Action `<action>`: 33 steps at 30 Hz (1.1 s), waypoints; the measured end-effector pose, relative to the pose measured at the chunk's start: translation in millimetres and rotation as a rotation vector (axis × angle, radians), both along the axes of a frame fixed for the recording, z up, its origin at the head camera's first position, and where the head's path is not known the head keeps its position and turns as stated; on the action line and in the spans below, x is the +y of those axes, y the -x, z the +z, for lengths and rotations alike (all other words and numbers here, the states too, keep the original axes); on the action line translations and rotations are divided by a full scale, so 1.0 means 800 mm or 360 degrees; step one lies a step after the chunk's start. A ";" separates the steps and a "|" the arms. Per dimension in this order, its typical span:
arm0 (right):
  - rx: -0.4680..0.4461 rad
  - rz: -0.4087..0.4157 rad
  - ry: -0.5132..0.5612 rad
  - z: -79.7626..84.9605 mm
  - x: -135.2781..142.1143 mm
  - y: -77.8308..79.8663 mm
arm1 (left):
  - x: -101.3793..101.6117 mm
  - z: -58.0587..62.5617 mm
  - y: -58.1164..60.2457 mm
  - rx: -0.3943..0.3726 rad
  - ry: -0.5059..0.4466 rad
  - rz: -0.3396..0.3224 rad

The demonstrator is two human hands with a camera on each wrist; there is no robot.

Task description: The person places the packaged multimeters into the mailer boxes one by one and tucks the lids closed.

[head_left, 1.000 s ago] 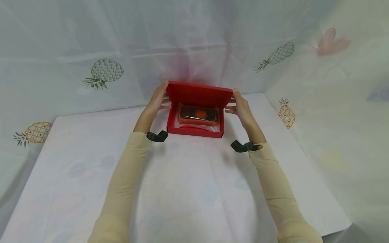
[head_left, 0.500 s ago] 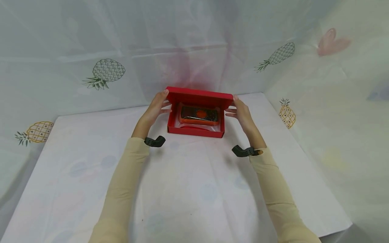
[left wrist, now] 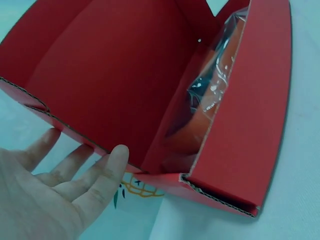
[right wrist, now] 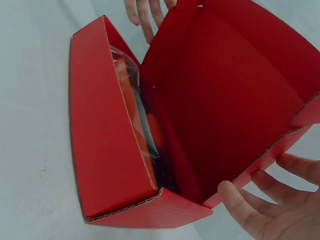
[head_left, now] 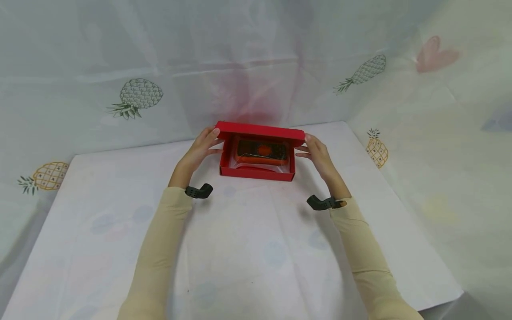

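Currently touching partly raised red lid [head_left: 260, 129] at its nine o'clock end with left hand [head_left: 198, 150], with fingers [left wrist: 103, 181] fairly straight and spread; likewise at its three o'clock end with right hand [head_left: 319, 155], with fingers also spread. Showing red box [head_left: 257, 174] toward twelve o'clock on white tabletop [head_left: 240, 244], with clear-wrapped orange-and-black item [head_left: 262, 153] inside. Also showing gray pineapple print [head_left: 141, 93] at ten o'clock.

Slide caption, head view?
Left hand and right hand touch the partly open lid of a red box holding an orange item.
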State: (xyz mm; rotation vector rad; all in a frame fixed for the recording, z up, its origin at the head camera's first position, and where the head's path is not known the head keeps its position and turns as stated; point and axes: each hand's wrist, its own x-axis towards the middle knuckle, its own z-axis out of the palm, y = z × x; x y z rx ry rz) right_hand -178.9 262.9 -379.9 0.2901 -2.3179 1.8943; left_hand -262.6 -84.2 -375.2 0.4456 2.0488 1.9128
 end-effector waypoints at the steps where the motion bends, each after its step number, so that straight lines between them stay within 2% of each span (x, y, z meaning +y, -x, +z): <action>1: -0.0006 0.0010 0.0003 -0.003 0.001 0.001 | -0.001 -0.002 -0.001 0.0007 -0.0007 -0.0004; 9: -0.0026 0.0111 0.0088 -0.021 0.011 0.001 | -0.011 -0.016 -0.005 0.0057 -0.0025 -0.0062; 19: -0.0032 0.0200 0.0141 -0.035 0.016 -0.002 | -0.016 -0.028 -0.007 0.0040 -0.0096 -0.0086; 25: -0.0052 0.0203 0.0108 -0.038 0.017 -0.007 | -0.019 -0.035 -0.009 0.0049 -0.0115 -0.0100; 33: -0.0085 0.0207 0.0054 -0.043 0.020 -0.012 | -0.023 -0.040 -0.014 0.0071 -0.0040 -0.0086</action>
